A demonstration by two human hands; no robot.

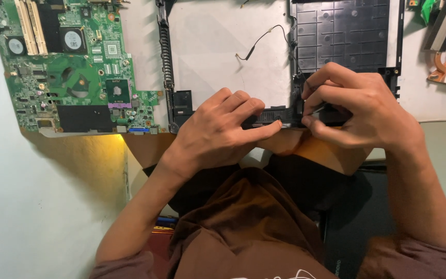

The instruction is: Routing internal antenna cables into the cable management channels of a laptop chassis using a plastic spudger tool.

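Brown-sleeved forearms rise from the near edge of the white bench [37, 206], both belonging to the person wearing the camera. At the far-left corner lies a green circuit board [73, 62], untouched and well apart from the work. Next along, a black hinge strip [167, 57] runs up the left side of a stripped black laptop frame [344, 36], whose lower bar lies at the bench's near edge. The left hand [218, 132] rests curled on that bar, forefinger stretched along it and pressing. A loose thin wire [264, 39] lies on the bare panel behind. The right hand [360, 106] pinches a small part at the frame's lower corner; what it grips is hidden by the fingers.

Judgement: dismantling is at the stage of freeing a fitting on the lower bar. The next move calls for steady bracing left and a careful pull right.
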